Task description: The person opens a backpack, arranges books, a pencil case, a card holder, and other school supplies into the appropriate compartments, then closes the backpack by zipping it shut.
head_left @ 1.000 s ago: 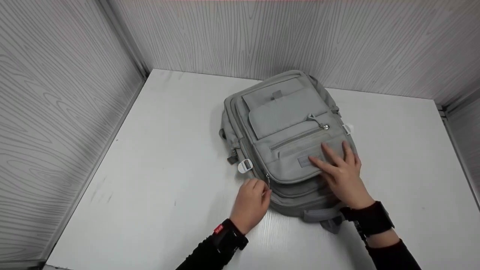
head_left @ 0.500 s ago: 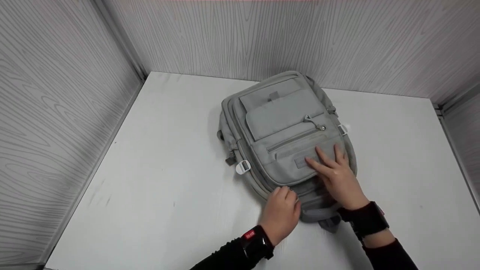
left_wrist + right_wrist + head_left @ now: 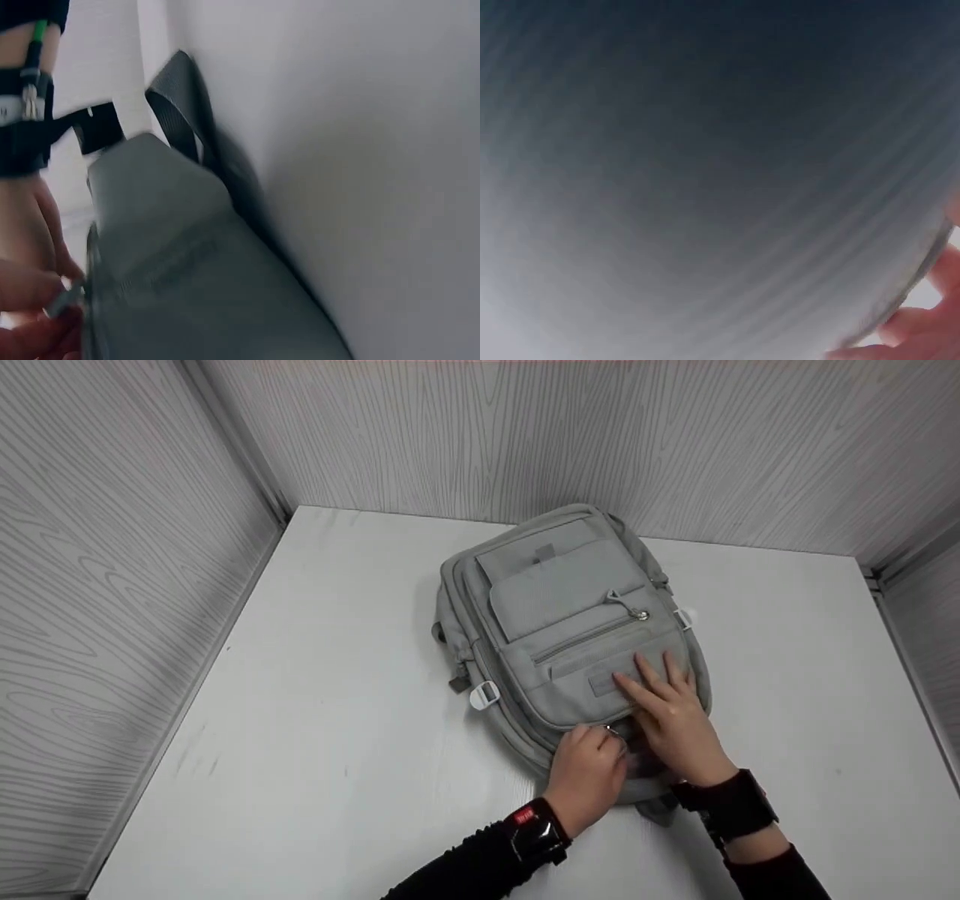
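Note:
A grey-green backpack point(image 3: 570, 607) lies front side up on the white table, tilted to the left. At its near end my left hand point(image 3: 586, 771) pinches a zipper pull point(image 3: 64, 299) between thumb and curled fingers. My right hand point(image 3: 681, 727) rests on the lower front panel beside the label patch point(image 3: 602, 682), its fingers spread and fairly straight. The right thumb is hidden by the bag's edge. Blurred bag fabric point(image 3: 705, 187) fills most of the right wrist view, with some fingers point(image 3: 922, 330) at its lower right.
A white buckle point(image 3: 484, 695) hangs at the bag's left side. Dark webbing point(image 3: 180, 101) sticks out at the near end. Grey wood-patterned panels point(image 3: 450, 435) stand around the white tabletop point(image 3: 315, 697) at the back and both sides.
My left hand has slid rightward along the bag's near edge with the zipper pull, closer to the right hand. The right hand stays nearly in place on the front panel.

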Demonstrator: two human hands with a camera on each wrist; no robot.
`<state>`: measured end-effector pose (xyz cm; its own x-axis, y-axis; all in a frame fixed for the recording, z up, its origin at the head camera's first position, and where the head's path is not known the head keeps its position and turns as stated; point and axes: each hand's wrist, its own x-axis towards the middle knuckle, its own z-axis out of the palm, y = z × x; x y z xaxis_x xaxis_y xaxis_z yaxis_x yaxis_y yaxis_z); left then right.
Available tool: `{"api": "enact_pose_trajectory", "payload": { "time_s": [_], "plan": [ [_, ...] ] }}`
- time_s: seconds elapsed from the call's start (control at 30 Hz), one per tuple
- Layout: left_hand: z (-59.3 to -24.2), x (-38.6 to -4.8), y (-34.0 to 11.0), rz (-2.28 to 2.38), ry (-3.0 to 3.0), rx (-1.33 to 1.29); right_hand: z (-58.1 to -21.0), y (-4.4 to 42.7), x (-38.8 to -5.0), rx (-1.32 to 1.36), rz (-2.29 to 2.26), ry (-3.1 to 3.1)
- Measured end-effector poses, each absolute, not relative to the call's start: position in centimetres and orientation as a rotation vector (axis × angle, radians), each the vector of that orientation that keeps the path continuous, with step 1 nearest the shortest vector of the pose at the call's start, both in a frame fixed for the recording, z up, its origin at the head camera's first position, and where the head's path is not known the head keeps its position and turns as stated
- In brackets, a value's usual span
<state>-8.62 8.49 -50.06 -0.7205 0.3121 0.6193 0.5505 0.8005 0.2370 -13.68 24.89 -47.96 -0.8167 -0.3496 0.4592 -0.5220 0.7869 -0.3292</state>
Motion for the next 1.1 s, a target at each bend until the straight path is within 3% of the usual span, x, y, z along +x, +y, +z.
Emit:
{"api": "enact_pose_trajectory", "payload": {
  "time_s": [0.33,0.63,1.1],
  "plan": [
    [-50.4,-9.8,3.7,-0.603,-2.336,-0.675,-48.6,21.5,-9.7,0.474,0.672,-2.418],
    [-50.2,-11.0,2.9,-0.385,-2.321,-0.7,-50.0,19.7,-10.2,0.313,0.542,-2.529],
    [-51.0,-12.0,4.7,-0.125,-2.234,-0.747,-49.9,21.1,-9.5,0.507,0.722,-2.478]
  ]
}}
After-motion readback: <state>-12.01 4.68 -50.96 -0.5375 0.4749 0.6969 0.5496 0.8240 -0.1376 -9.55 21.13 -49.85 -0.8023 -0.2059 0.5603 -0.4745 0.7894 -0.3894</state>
